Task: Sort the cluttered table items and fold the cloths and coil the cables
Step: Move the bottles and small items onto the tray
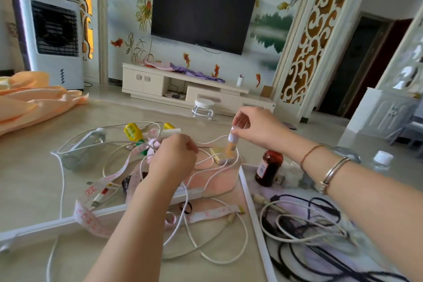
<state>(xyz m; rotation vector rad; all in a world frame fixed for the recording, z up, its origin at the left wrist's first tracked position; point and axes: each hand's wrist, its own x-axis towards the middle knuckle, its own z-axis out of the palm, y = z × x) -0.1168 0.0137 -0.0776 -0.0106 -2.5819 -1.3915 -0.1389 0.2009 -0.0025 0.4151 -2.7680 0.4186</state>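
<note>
My right hand [256,128] pinches the white cap of a small orange bottle [231,145] and holds it upright above a yellow block [217,153]. My left hand [171,158] sits curled over the tangle of white cables [206,190], its fingertips pinched at a thin white cable. A pink measuring tape [96,210] winds through the cables. An orange cloth [29,101] lies bunched at the far left. A clear bottle [84,146] lies on its side. Two yellow bottles [132,132] lie behind the tangle.
A white-rimmed tray [254,208] at the right holds black and white cables [304,224], a brown glass bottle [267,168] and a white-capped bottle [382,160]. A white rail [41,226] crosses the front left. A pen [100,197] lies under the tape.
</note>
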